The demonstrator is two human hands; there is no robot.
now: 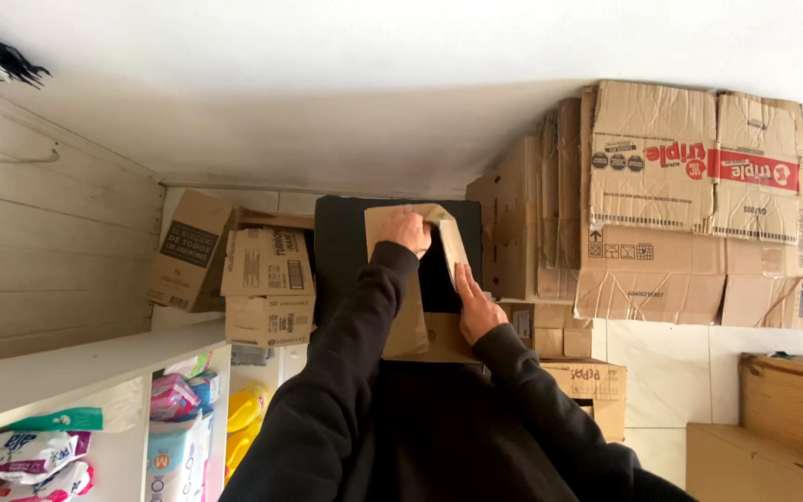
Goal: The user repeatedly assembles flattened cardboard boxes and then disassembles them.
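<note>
Both hands work a brown cardboard box [420,279]: the left hand [411,231] grips its top flap, the right hand [476,311] presses flat against its side.

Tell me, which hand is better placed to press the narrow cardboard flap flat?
Probably the right hand: it lies open along the narrow flap of the cardboard box. The left hand is closed over the box's far edge and seems to steady it.

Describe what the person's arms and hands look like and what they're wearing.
Both arms wear long, loose, plain black sleeves, creased along their length and ending at the wrists. The left hand and right hand are bare: no gloves, rings, watch or bands in view. No markings show on the sleeves.
</note>
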